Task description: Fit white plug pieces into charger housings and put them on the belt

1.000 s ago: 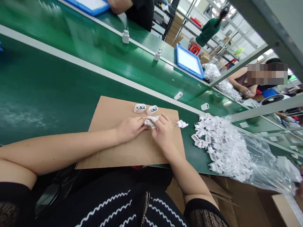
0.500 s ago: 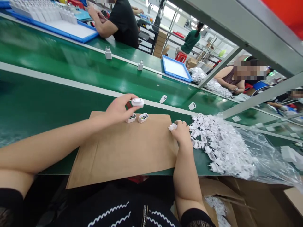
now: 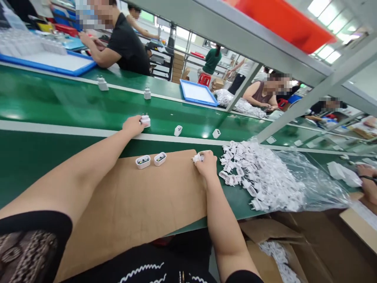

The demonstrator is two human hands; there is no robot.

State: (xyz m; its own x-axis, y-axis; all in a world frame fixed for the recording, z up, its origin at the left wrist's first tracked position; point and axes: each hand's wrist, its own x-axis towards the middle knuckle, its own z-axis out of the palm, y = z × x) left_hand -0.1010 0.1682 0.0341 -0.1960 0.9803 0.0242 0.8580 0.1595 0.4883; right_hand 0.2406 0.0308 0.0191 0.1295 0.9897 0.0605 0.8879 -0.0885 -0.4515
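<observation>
Over the green belt, my left hand (image 3: 134, 125) is closed on a white charger plug (image 3: 145, 120) whose two pins point up. At the right edge of the cardboard sheet (image 3: 153, 200), my right hand (image 3: 207, 165) pinches a white plug piece (image 3: 198, 158) with pins; my fingers partly hide it. Between my hands, two open white charger housings stand on the cardboard's far edge: a left housing (image 3: 143, 161) and a right housing (image 3: 160, 158), with circuit parts showing inside. A pile of white plug pieces (image 3: 259, 173) lies just right of my right hand.
On the belt (image 3: 73, 106) stand more chargers (image 3: 147, 93) and white housings (image 3: 178, 131). Clear plastic (image 3: 312, 181) spreads beside the pile. Blue-rimmed trays (image 3: 198, 93) sit across the belt. A metal frame post (image 3: 282, 114) slants at the right. Co-workers sit opposite; another person's hand (image 3: 369, 177) is at far right.
My left hand has carried the charger plug from above the cardboard out to the belt. My right hand still holds its plug piece beside the pile. The head view has shifted.
</observation>
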